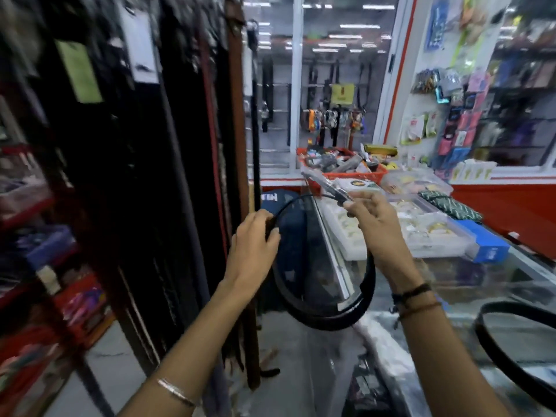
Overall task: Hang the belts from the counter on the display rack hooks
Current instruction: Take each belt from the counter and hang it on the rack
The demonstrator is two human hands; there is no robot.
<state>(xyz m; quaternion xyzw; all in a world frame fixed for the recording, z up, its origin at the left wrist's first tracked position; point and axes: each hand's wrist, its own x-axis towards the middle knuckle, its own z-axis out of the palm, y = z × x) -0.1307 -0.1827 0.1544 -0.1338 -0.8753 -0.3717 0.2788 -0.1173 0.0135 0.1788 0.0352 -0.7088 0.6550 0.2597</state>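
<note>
Little writing is legible: pale letters that look like "HIIH" sit on a dark blue item [278,197] behind the held loop, and the pale green tag [78,72] and white tag [141,49] hanging among the racked belts are too blurred to read. A black belt [365,291], glossy and curled into a wide loop, hangs in the air between both hands, over the near end of the glass counter [451,284]. The left hand [254,239] is closed around the strap on the loop's left side; the right hand [373,227] pinches the buckle end, fingers clamped on it. Just left of the hands, a display rack [180,164] is crowded with long dark belts hanging straight down, one brown strap [237,115] at its right edge. A second black belt [517,353] lies looped on the counter at lower right. Further back on the counter stand a red plastic basket [352,175] heaped with goods, clear compartment trays [427,236] and a blue box [487,246]. Packaged accessories cover the wall panel [445,94] at right.
</note>
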